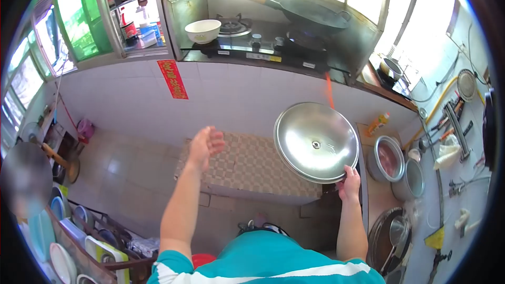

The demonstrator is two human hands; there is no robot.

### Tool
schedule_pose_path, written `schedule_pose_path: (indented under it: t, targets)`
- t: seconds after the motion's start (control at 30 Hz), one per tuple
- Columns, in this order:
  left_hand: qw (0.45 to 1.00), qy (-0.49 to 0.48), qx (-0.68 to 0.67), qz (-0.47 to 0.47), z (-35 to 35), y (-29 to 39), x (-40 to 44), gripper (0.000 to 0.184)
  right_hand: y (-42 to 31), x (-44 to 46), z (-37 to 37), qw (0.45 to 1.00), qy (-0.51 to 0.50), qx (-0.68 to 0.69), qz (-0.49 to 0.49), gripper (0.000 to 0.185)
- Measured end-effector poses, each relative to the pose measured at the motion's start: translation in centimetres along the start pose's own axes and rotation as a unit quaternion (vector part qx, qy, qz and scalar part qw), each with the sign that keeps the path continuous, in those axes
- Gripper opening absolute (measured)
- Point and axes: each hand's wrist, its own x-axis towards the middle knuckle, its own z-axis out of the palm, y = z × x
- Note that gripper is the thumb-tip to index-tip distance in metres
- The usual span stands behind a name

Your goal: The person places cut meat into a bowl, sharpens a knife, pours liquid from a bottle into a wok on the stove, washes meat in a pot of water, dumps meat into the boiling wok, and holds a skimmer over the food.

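The right hand [349,183] grips a round metal lid [316,134] by its lower right rim, with the fingers closed on the edge. The lid is held raised in front of the person, to the right of centre, with the small knob [316,144] at its middle turned toward the head camera. From this view, it overlaps the right end of a checked ledge [247,152] at the foot of the tiled wall [231,92].

The left hand [206,146] is extended forward, its grip loose and wide (the fingers are slightly bent), well apart from the lid. In the view it lies across the left part of the ledge.

Beyond the wall, a gas stove [247,57] carries a white bowl [203,31] beside its left burner [234,26]; a wok [315,17] sits at the right, its handle pointing left. To the right of the lid, a metal pot [389,159] with reddish contents stands just beside a second pot [409,183]. A bottle [377,124] of orange liquid stands near them.
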Motion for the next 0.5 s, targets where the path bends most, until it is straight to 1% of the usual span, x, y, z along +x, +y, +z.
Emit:
schedule_pose_path:
  t: [0.07,0.17,0.23,0.27,0.33,0.4,0.43,0.47,0.5]
  targets:
    - [0.998,0.029,0.014,0.046,-0.3,5.1,4.8,0.048,-0.7,1.0,1.5,1.000,0.003,0.018,-0.009,0.020]
    - [0.992,0.068,0.025,0.108,0.4,11.7,13.5,0.054,-1.4,3.2,2.1,0.999,-0.029,0.022,-0.031,0.021]
    - [0.984,0.108,0.038,0.134,2.5,15.6,17.7,0.058,-1.4,5.6,1.9,0.992,-0.056,0.042,-0.103,0.026]
    - [0.984,0.108,0.039,0.137,3.4,17.2,19.6,0.058,-2.4,5.8,2.9,0.992,-0.058,0.045,-0.104,0.026]
    - [0.974,0.150,0.093,0.140,4.8,19.5,22.9,0.061,-5.7,4.7,5.4,0.989,-0.092,0.060,-0.095,0.028]
    - [0.973,0.169,0.082,0.133,5.5,20.6,25.2,0.063,-7.9,5.1,7.5,0.989,-0.094,0.042,-0.105,0.030]
    - [0.972,0.186,0.075,0.123,5.8,21.1,26.3,0.065,-8.9,5.3,8.6,0.987,-0.122,0.047,-0.097,0.031]
    - [0.973,0.182,0.074,0.123,5.4,21.5,27.7,0.065,-9.6,5.5,9.9,0.983,-0.149,0.053,-0.090,0.032]
    - [0.980,0.155,0.078,0.093,4.3,21.5,29.7,0.064,-10.2,5.9,11.3,0.981,-0.166,0.057,-0.081,0.034]
